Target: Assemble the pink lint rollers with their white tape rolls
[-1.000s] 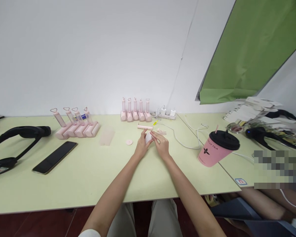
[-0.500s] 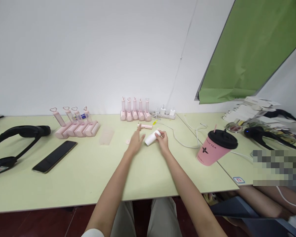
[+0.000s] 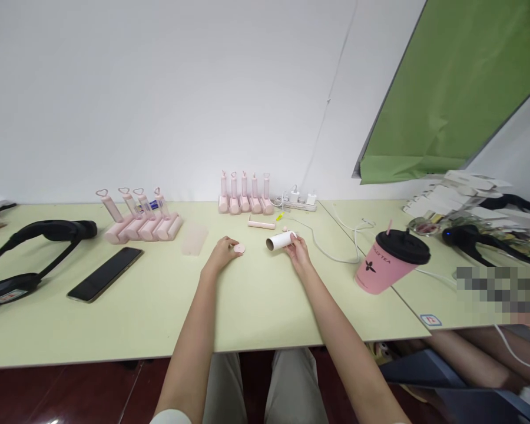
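Note:
My right hand point(image 3: 298, 251) grips the far end of a white hollow tube point(image 3: 281, 241), whose open end faces left above the table. To the left, my left hand point(image 3: 224, 253) pinches a small round pink disc point(image 3: 239, 249) by its left edge, close to the tabletop. Behind the tube lies a slim pink rod-like piece point(image 3: 261, 224), with a tiny pink part point(image 3: 285, 228) near its right end. A pale pink translucent sheet point(image 3: 194, 239) rests left of my left hand.
Pink cylinders with upright tubes stand in a left group point(image 3: 143, 227) and a back group point(image 3: 245, 204). A phone point(image 3: 105, 275) and black headset point(image 3: 39, 229) lie left. A pink cup point(image 3: 391, 259), white cable point(image 3: 331, 259) and power strip point(image 3: 302, 205) are right. Another person sits at far right.
My left hand has come away from the tube, moved left and closed on the pink disc. The tube in my right hand has turned, so its open end shows.

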A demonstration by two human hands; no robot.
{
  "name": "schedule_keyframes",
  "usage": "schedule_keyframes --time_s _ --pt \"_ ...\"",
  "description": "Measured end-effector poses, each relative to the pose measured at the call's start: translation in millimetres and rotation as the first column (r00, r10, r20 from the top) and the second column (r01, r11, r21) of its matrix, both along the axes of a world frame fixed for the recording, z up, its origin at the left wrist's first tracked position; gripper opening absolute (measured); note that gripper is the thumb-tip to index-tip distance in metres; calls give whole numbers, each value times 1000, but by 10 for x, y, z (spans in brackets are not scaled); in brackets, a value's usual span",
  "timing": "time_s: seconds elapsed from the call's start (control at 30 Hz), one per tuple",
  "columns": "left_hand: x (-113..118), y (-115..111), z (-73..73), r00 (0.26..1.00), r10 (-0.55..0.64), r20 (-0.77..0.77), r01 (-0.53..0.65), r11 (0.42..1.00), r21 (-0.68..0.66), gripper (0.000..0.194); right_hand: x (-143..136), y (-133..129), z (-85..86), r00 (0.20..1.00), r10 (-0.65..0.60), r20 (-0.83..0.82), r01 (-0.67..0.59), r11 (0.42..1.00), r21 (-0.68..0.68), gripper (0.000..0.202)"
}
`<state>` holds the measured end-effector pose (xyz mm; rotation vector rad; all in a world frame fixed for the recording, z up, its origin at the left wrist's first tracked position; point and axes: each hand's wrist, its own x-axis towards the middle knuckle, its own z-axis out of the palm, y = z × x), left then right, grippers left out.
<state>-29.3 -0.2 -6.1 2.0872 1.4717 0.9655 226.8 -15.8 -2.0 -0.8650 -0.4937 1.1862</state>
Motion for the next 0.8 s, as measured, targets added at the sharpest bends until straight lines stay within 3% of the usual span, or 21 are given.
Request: schedule_keyframes --time_s 0.2,0.33,0.5,0.8 --pt "419 -107 183 909 -59 412 66 998 -3 33 -39 9 -33 999 50 -20 -49 998 48 22" --pt "770 -211 189 844 -167 509 164 985 51 53 -47 5 -35 997 59 -50 -55 995 80 18" --pt "937 -303 136 883 -211 419 142 972 188 39 -52 -3 -30 995 50 -90 -45 997 55 15" --pt "840 -367 145 996 -83 39 66 941 331 40 -91 15 -64 996 46 -70 -42 998 56 16"
